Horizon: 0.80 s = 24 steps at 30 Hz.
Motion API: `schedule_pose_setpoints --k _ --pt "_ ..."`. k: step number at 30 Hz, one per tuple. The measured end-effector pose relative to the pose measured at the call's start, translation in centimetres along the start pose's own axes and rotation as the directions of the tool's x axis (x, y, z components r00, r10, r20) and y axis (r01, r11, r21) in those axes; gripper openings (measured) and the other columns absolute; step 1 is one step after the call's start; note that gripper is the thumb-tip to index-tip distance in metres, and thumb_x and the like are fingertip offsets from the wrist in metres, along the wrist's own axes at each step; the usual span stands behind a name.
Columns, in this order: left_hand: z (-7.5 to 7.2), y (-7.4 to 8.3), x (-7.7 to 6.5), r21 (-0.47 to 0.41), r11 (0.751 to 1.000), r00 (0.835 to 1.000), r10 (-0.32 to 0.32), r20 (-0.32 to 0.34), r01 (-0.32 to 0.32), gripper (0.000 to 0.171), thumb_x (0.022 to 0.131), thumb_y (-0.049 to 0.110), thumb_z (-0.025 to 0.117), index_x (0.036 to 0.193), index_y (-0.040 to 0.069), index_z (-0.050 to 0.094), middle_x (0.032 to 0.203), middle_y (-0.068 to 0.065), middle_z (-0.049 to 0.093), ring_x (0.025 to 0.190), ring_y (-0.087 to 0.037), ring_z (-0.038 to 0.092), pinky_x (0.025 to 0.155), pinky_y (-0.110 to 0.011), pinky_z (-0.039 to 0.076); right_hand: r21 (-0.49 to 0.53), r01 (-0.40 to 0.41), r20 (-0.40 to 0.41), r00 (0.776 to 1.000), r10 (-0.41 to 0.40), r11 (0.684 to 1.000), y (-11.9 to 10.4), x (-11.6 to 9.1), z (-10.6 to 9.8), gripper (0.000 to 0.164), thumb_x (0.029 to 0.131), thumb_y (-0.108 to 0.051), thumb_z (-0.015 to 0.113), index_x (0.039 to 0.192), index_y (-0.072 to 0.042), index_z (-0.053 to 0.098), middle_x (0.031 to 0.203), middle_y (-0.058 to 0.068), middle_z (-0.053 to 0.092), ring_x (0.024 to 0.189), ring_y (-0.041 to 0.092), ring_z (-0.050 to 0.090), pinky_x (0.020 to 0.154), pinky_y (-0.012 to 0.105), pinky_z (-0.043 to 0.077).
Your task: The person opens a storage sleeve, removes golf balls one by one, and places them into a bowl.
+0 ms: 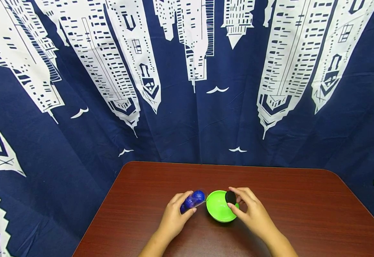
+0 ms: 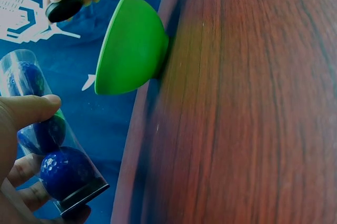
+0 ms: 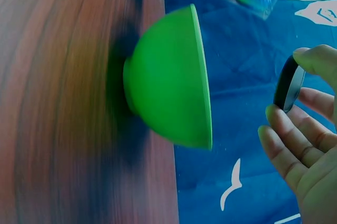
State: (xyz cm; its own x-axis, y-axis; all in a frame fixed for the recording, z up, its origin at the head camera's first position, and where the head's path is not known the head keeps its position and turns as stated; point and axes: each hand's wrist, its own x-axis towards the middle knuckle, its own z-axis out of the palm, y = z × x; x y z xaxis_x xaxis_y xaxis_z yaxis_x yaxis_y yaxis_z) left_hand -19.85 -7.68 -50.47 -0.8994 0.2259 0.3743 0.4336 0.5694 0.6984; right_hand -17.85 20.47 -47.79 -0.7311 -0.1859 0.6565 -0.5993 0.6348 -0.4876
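My left hand (image 1: 176,215) grips a clear plastic tube (image 2: 79,153) with three blue dimpled golf balls (image 2: 67,173) inside. One end of the tube has a black base; the other end, uncapped, tilts toward the bowl. Between thumb and fingers, my right hand (image 1: 249,208) pinches a round black cap (image 1: 230,197), held over the right part of the bowl's rim. The bright green bowl (image 1: 217,207) stands upright on the table between both hands, and its visible inside holds nothing. In the right wrist view the cap (image 3: 289,84) is seen nearly edge-on, apart from the bowl.
The bowl stands on a reddish-brown wooden table (image 1: 286,189) with rounded far corners. Behind and beside it hangs a dark blue cloth (image 1: 187,135) printed with white upside-down buildings and birds.
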Motion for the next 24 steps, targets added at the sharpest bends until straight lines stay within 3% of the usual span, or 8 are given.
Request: schedule_pose_setpoints --k 12,24 --pt "-0.3 -0.3 0.2 -0.024 0.998 0.999 -0.051 0.0 0.051 0.057 0.094 0.031 0.073 0.146 0.025 0.052 0.133 -0.003 0.062 0.121 -0.025 0.064 0.1 -0.048 0.055 -0.066 -0.08 0.009 0.997 0.08 0.995 2.2 -0.3 -0.7 0.046 0.082 -0.006 0.082 0.126 -0.007 0.068 0.109 -0.001 0.062 0.083 0.01 0.057 0.076 0.018 0.053" --pt "-0.3 -0.5 0.3 -0.04 0.997 0.998 -0.061 0.017 0.062 0.057 0.094 0.034 0.072 0.146 0.031 0.051 0.134 -0.001 0.062 0.123 -0.024 0.063 0.101 -0.049 0.054 -0.153 -0.157 0.026 0.986 0.163 0.976 3.5 -0.6 -1.2 0.051 0.086 -0.012 0.08 0.133 -0.005 0.063 0.107 0.001 0.059 0.085 0.007 0.053 0.074 0.023 0.053"
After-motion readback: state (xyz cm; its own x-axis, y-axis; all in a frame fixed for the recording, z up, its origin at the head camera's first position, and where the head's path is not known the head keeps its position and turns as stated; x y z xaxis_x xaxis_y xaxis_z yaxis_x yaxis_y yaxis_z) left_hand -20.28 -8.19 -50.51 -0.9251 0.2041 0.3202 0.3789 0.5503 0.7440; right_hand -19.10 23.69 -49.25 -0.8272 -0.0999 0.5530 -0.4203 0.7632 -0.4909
